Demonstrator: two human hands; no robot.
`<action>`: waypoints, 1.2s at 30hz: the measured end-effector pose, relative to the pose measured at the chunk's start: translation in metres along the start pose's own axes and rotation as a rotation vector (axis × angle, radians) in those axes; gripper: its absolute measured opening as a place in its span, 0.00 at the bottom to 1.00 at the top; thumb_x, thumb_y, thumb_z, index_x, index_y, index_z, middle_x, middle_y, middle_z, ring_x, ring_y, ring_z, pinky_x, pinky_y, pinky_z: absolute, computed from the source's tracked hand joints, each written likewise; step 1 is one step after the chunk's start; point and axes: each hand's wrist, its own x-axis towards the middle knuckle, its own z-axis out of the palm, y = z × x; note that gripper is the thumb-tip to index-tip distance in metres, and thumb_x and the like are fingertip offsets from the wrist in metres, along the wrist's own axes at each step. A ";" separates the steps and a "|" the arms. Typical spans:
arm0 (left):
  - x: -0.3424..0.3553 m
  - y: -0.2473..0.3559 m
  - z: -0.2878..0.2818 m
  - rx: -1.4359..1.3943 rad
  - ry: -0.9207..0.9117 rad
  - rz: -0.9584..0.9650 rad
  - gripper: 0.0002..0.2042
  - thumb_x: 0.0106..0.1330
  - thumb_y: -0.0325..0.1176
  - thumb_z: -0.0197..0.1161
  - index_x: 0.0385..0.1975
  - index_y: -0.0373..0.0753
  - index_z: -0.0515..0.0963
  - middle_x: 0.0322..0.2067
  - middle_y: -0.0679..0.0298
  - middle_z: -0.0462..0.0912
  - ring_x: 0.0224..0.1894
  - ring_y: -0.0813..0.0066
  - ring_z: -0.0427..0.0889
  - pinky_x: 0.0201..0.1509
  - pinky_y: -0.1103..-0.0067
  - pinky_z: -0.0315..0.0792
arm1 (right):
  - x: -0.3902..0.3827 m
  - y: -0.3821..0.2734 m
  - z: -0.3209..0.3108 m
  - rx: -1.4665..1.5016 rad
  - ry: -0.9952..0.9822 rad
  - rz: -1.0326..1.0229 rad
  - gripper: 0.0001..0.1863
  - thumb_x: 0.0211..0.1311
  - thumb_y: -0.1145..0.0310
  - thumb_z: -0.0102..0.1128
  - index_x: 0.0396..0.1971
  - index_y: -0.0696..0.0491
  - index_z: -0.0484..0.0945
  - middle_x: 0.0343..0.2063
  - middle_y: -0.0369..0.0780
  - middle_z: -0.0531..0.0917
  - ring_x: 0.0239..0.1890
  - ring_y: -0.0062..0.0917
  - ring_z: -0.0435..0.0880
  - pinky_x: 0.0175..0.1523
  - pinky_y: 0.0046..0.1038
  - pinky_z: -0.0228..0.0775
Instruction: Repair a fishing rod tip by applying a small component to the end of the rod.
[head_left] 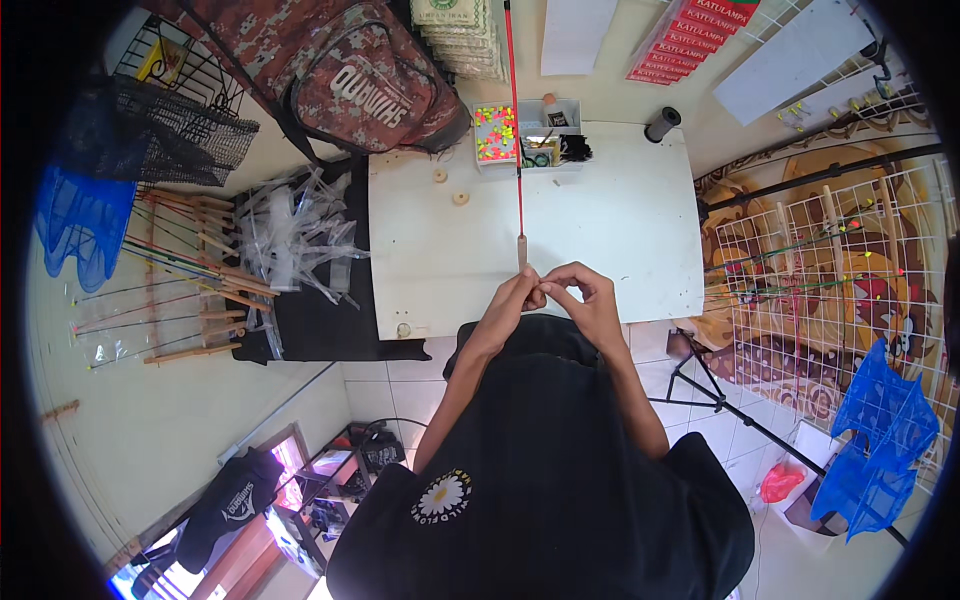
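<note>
A thin fishing rod [520,198] with a red shaft points away from me over the white table. Its light brown handle [522,250] runs down into my left hand [512,305], whose fingers are closed around the lower end. Close beside it, my right hand [588,295] meets the left fingertips in a pinch at the handle's butt. Whatever lies between those right fingers is too small to make out. Both hands are above the table's near edge, just in front of my dark shirt.
On the white table [610,220] stand a divided tray [572,112] with colourful small floats and tools, a black cylinder [662,124] and two small rings [461,198]. Clear plastic sleeves [290,235] lie at left. A camouflage bag [350,85] sits behind; a tripod [720,402] stands right.
</note>
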 end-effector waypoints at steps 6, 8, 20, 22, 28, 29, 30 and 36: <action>-0.001 0.001 -0.004 0.093 -0.051 0.045 0.19 0.76 0.42 0.46 0.31 0.33 0.75 0.27 0.67 0.74 0.31 0.79 0.72 0.41 0.82 0.64 | -0.004 0.003 -0.001 -0.042 0.031 -0.068 0.04 0.61 0.72 0.62 0.32 0.57 0.80 0.30 0.38 0.83 0.34 0.21 0.79 0.45 0.27 0.69; -0.002 0.001 -0.006 0.019 0.037 0.047 0.16 0.74 0.39 0.50 0.36 0.30 0.79 0.35 0.59 0.82 0.35 0.75 0.79 0.44 0.80 0.66 | -0.006 0.006 -0.002 -0.031 0.038 -0.103 0.05 0.62 0.72 0.60 0.34 0.57 0.79 0.33 0.40 0.83 0.39 0.22 0.79 0.48 0.27 0.68; -0.010 -0.005 -0.042 0.027 0.091 0.081 0.14 0.71 0.36 0.56 0.35 0.29 0.80 0.34 0.55 0.84 0.36 0.74 0.80 0.44 0.77 0.70 | -0.005 0.016 -0.041 0.769 0.197 -0.032 0.08 0.68 0.68 0.55 0.32 0.51 0.66 0.32 0.42 0.79 0.40 0.29 0.78 0.54 0.34 0.68; -0.011 -0.004 -0.048 0.336 0.096 0.010 0.11 0.68 0.33 0.60 0.36 0.30 0.80 0.27 0.60 0.83 0.32 0.79 0.78 0.40 0.79 0.72 | -0.004 0.006 -0.042 0.860 0.251 -0.050 0.07 0.68 0.68 0.56 0.32 0.51 0.68 0.23 0.34 0.71 0.31 0.23 0.74 0.48 0.31 0.69; -0.016 -0.015 -0.064 0.258 0.064 -0.003 0.13 0.68 0.37 0.60 0.40 0.33 0.80 0.33 0.62 0.84 0.39 0.75 0.82 0.49 0.75 0.72 | -0.016 0.001 -0.050 0.822 0.268 0.014 0.04 0.68 0.70 0.56 0.33 0.52 0.71 0.24 0.33 0.73 0.23 0.16 0.68 0.35 0.23 0.64; -0.016 -0.018 -0.064 0.334 0.109 0.069 0.13 0.68 0.38 0.59 0.41 0.33 0.80 0.35 0.62 0.84 0.43 0.74 0.82 0.53 0.74 0.71 | -0.018 0.000 -0.049 0.774 0.258 0.050 0.04 0.68 0.70 0.56 0.34 0.52 0.72 0.24 0.33 0.73 0.23 0.16 0.68 0.33 0.23 0.64; -0.013 -0.015 -0.059 0.434 0.145 0.041 0.14 0.68 0.38 0.59 0.43 0.34 0.79 0.40 0.62 0.84 0.49 0.72 0.80 0.59 0.72 0.68 | -0.020 0.000 -0.048 0.679 0.297 0.067 0.04 0.68 0.70 0.56 0.34 0.54 0.73 0.25 0.34 0.74 0.23 0.15 0.67 0.31 0.20 0.62; -0.011 -0.002 -0.031 0.316 0.030 0.159 0.12 0.65 0.32 0.62 0.46 0.35 0.79 0.45 0.64 0.82 0.46 0.75 0.78 0.58 0.75 0.67 | -0.036 -0.005 -0.029 0.203 0.232 0.112 0.05 0.63 0.74 0.59 0.37 0.58 0.78 0.27 0.35 0.81 0.24 0.11 0.66 0.30 0.16 0.58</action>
